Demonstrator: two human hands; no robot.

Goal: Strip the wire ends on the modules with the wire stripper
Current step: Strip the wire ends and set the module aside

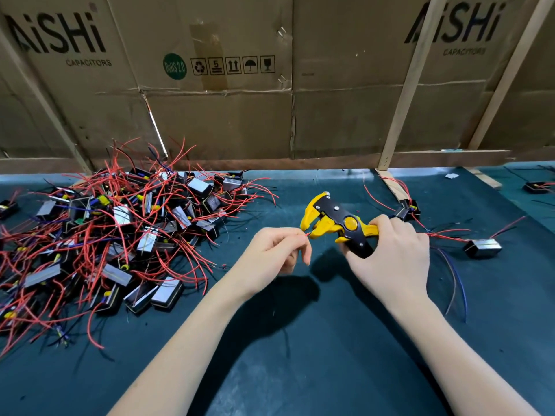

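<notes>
Above the middle of the dark teal desk [300, 340], the yellow-and-black plastic wire stripper [336, 225] is held clear of the surface, its yellow jaws standing apart and pointing left. The right hand [390, 253] wraps its fingers round the stripper's handles, so that grip is curled closed on the tool. Just left of the jaws, the left hand [276, 253] pinches a thin red wire end [304, 234] between thumb and fingertips; the tip of the wire pokes out toward the jaws and sits right at their mouth, though whether it touches them cannot be told. The module this wire belongs to is hidden.

Behind and to the right of the right hand lie a few separate modules: a small black one with red leads [408, 210] near a pale wooden strut [411, 85], and a black-and-silver block module [483, 247] with red and blue wires trailing beside the right wrist. Another small module [537, 187] sits at the far right edge.

Well apart on the left, a large tangled heap of black-and-silver modules with red wires [120, 235] covers that side of the desk. Along the back stands a wall of brown cardboard boxes [225, 109] printed "AiSHi CAPACITORS", with a green round sticker [174, 66] and black handling symbols.
</notes>
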